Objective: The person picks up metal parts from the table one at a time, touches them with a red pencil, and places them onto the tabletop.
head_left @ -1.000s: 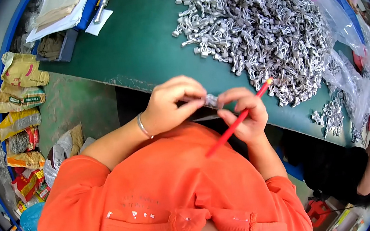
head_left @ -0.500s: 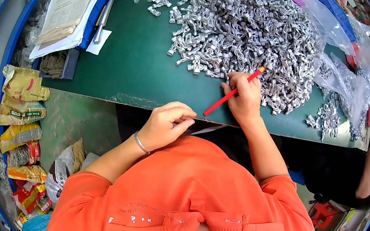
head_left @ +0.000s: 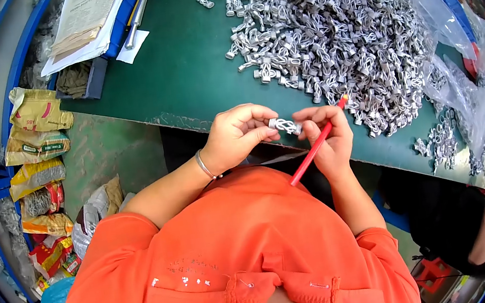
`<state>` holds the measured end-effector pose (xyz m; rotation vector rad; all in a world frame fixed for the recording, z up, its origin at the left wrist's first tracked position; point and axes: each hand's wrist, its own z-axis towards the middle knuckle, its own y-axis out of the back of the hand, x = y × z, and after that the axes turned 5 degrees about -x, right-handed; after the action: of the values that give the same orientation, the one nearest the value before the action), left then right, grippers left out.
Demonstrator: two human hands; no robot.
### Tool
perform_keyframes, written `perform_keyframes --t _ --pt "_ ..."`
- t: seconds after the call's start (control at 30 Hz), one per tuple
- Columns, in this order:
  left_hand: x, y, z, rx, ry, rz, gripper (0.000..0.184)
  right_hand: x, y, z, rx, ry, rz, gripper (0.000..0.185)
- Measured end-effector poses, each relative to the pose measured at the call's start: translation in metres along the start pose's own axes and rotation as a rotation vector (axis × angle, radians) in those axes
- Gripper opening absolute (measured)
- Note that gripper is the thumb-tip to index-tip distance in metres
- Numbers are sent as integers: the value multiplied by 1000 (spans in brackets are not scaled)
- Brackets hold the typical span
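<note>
My left hand (head_left: 242, 136) pinches one end of a small silver metal piece (head_left: 284, 126) with a ribbed end and twisted loops. Close at the other end of that piece are the fingertips of my right hand (head_left: 331, 138); whether they grip it too I cannot tell. A red pencil (head_left: 312, 153) is tucked in my right hand, slanting down toward my orange shirt. Beyond both hands, a large heap of similar silver pieces (head_left: 337, 35) covers much of the green table (head_left: 173, 68).
At the left stand a blue tray (head_left: 119, 30) with papers and a grey bin (head_left: 90, 86). Clear plastic bags (head_left: 439, 15) and a small pile of metal parts (head_left: 440, 141) lie at the right. Packed sacks (head_left: 39, 144) line the floor. Other people are at the right edge.
My right hand has drawn back from the heap toward my left hand, and the pencil now points more steeply down. A silver piece is now held between my hands.
</note>
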<state>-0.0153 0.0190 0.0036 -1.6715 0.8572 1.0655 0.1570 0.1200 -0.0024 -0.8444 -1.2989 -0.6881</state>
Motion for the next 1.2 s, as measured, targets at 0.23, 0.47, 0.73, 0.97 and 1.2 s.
perform_keyframes --t 0.23,0.47,0.73,0.97,1.2 --pt "-5 -3 -4 50 -364 276 25 -10 -8 -5 58 34 227 24" --pt "-13 2 -9 92 -666 643 18 -4 9 -4 163 489 -164 34" --pt "1 12 -24 188 -416 783 15 -7 21 26 -160 697 -1036 34" --pt "-1 12 -19 143 -395 780 14 -8 17 34 -264 718 -1239 29" --pt "5 2 -8 -24 -86 457 32 -8 11 19 -123 783 -793 28"
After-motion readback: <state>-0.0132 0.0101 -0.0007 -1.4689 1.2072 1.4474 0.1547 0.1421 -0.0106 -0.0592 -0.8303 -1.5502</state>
